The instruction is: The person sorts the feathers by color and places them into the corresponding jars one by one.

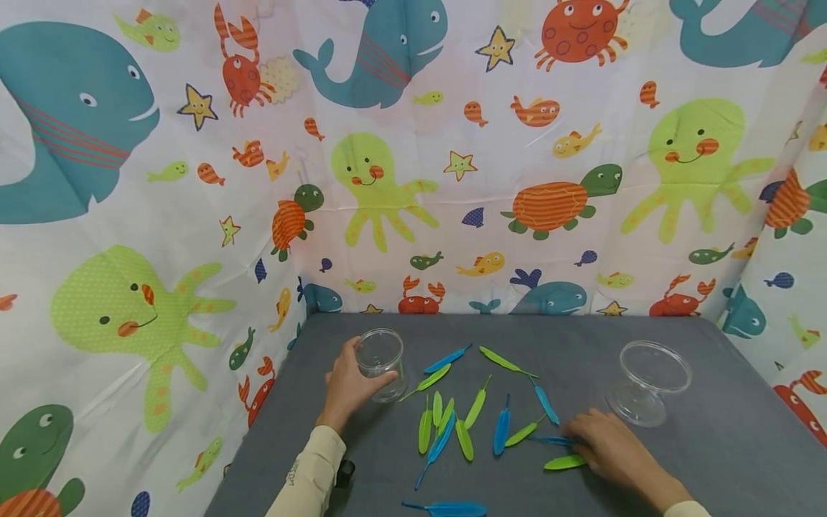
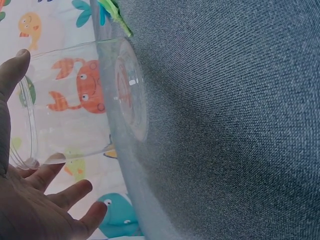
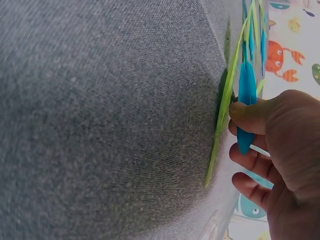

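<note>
My left hand (image 1: 349, 388) holds a clear cup (image 1: 382, 359) by its upper part, at the left of the grey table. In the left wrist view the thumb and fingers reach around the rim of the upright cup (image 2: 70, 105), which looks empty. At the right, my right hand (image 1: 610, 445) pinches a blue feather (image 1: 553, 440) between thumb and fingers, plain in the right wrist view as a blue feather (image 3: 246, 85). Just beside that hand, a lime green feather (image 1: 564, 463) lies on the table.
Several green and blue feathers, such as a green feather (image 1: 465, 439) and a blue feather (image 1: 501, 431), lie scattered between the hands. Beyond my right hand stands a clear flared cup (image 1: 639, 406). One blue feather (image 1: 457, 509) lies near the front. A sea-animal curtain (image 1: 452, 208) encloses the table (image 1: 549, 330).
</note>
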